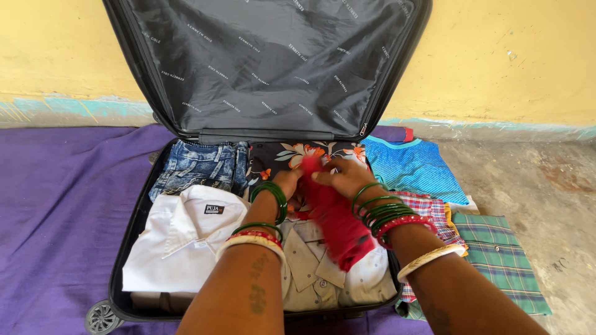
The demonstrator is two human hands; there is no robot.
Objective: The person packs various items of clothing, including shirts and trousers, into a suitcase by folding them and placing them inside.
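Both my hands grip a red cloth (335, 226) over the open black suitcase (127, 239). My left hand (287, 181) pinches its upper left edge, and my right hand (344, 175) clasps its top. The red cloth hangs down over a folded beige shirt (310, 273). Green, red and white bangles ring both wrists. Inside the case, a white shirt (180, 239) lies at the front left. Folded blue jeans (198, 164) sit at the back left. A dark floral garment (292, 155) sits at the back right, partly hidden by my hands.
The suitcase lid (267, 62) leans open against a yellow wall. A purple sheet (62, 205) covers the floor on the left. To the right of the case lie a folded blue garment (416, 167), a red checked shirt (434, 214) and a green checked shirt (503, 260) on bare concrete.
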